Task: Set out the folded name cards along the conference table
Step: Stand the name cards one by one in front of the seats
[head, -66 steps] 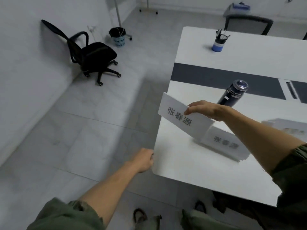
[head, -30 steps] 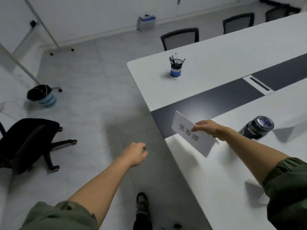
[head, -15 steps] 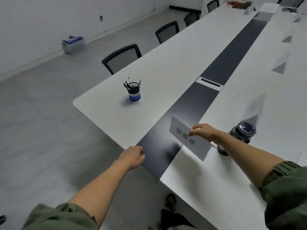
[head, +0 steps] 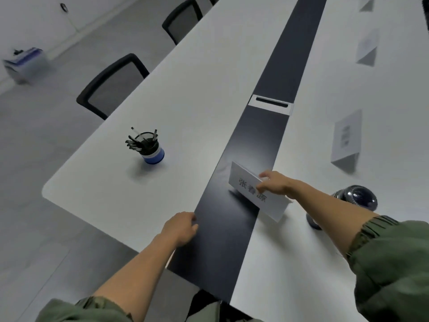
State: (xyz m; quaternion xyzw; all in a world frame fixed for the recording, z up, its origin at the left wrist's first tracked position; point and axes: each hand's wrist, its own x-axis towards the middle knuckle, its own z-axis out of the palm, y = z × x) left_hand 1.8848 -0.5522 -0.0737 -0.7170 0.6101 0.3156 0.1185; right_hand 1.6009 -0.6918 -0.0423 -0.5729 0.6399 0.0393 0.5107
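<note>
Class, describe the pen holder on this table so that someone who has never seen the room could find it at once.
Start with the long white conference table split by a dark centre strip. On its left half, near the rounded end and in front of a black chair, stands the pen holder. It alone is a small round cup with a blue base, bristling with black pens.

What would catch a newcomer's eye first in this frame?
The right hand holding a folded name card over the dark centre strip of the long white conference table. Next, the blue pen cup standing alone on the far-left side, and name cards already set out along the right side.
</note>
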